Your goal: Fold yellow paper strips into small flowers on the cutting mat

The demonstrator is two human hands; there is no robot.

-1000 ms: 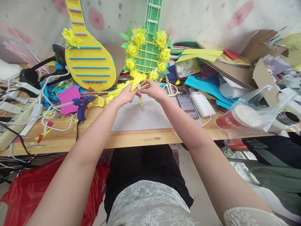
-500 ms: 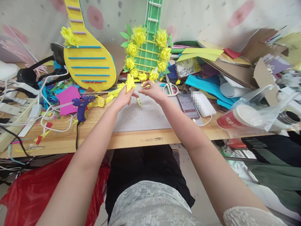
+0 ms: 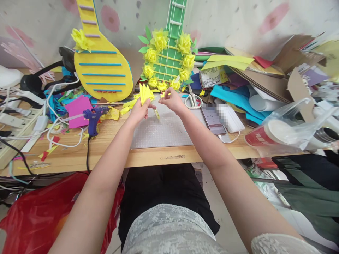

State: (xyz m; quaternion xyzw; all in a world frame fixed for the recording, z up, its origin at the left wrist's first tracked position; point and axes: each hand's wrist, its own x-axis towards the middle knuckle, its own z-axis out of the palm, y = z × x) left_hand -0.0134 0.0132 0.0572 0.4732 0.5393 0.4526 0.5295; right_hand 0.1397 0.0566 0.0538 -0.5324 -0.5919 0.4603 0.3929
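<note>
Fanned yellow folded paper [image 3: 146, 94] stands up from my left hand [image 3: 140, 113], whose fingers are closed round its lower end. To its right, my right hand [image 3: 173, 101] is closed in a pinch above the grey cutting mat [image 3: 164, 132]; whatever its fingertips hold is too small to make out. A small yellow strip [image 3: 157, 114] shows just below and between the hands. Behind them stands a green paper instrument [image 3: 169, 61] with white strings, ringed by yellow paper flowers [image 3: 150, 55]. White-handled scissors [image 3: 193, 101] lie beside my right hand.
A yellow paper instrument [image 3: 106, 70] leans at the back left. In front of it a blue glue gun [image 3: 93, 120] stands near tangled white cables [image 3: 63, 144]. On the right are a phone [image 3: 213, 121], a power bank [image 3: 233, 120], a bagged cup [image 3: 262, 134] and piled coloured paper [image 3: 233, 98].
The yellow paper in my left hand looks more spread out. My right fingers have drawn together into a pinch. The whole view has shifted slightly.
</note>
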